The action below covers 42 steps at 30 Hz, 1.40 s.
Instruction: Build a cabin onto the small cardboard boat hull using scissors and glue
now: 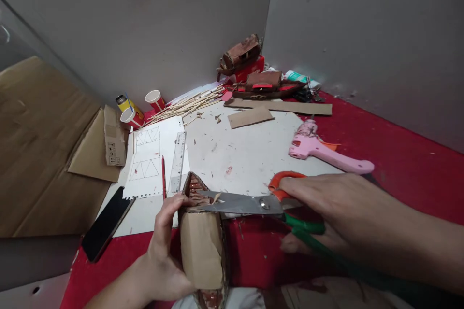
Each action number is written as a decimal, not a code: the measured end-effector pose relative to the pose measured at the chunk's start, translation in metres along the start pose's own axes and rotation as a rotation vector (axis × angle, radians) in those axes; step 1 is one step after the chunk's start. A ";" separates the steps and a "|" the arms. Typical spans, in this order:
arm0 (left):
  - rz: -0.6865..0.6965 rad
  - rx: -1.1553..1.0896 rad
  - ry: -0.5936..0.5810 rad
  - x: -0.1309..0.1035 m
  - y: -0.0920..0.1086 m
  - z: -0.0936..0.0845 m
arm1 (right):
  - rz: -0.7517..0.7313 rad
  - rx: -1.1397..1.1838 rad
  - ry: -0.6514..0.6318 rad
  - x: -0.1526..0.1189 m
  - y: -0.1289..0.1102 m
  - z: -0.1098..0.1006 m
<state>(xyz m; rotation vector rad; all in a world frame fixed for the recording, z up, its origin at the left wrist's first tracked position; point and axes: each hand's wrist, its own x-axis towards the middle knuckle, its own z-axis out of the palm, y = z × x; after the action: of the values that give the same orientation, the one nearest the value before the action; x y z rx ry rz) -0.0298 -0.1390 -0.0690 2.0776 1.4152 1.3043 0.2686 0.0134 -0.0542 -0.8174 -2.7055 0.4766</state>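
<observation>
In the head view, here's the left hand (163, 248) curled along the near-left flank of the model boat (203, 246), which lies front and centre, long axis running away from the body. Over to the right hand (337, 207), fingers through the scissors (265, 203), boat off to its left, and those slightly parted blades reach straight across the hull by the cardboard cover's (201, 253) far edge, contact too fine to call.

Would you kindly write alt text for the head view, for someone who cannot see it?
The right hand holds partly open scissors over a model boat held by the left hand; a pink glue gun and a drawing lie beyond.
</observation>
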 end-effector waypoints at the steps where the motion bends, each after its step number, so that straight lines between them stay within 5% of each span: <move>1: -0.004 -0.012 -0.001 -0.001 0.000 0.001 | 0.003 -0.014 -0.024 0.000 -0.001 -0.001; 6: -0.029 -0.069 -0.016 -0.003 0.001 0.004 | -0.024 -0.081 -0.108 0.008 -0.005 -0.009; 13: -0.024 -0.063 0.031 -0.008 -0.001 0.005 | -0.133 -0.160 -0.022 0.018 -0.009 -0.008; 21: -0.051 -0.132 0.026 -0.003 0.002 0.008 | -0.082 -0.181 -0.034 0.015 -0.009 -0.009; 31: -0.025 -0.185 -0.054 0.005 0.007 0.007 | 0.013 -0.077 -0.307 0.019 -0.014 -0.019; 42: -0.029 -0.171 -0.027 0.004 0.006 0.009 | -0.090 -0.167 -0.164 0.018 -0.015 -0.025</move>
<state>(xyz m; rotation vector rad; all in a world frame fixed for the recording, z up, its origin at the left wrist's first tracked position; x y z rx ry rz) -0.0187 -0.1363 -0.0680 1.9485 1.2700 1.3313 0.2556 0.0175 -0.0224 -0.7227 -2.9510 0.3141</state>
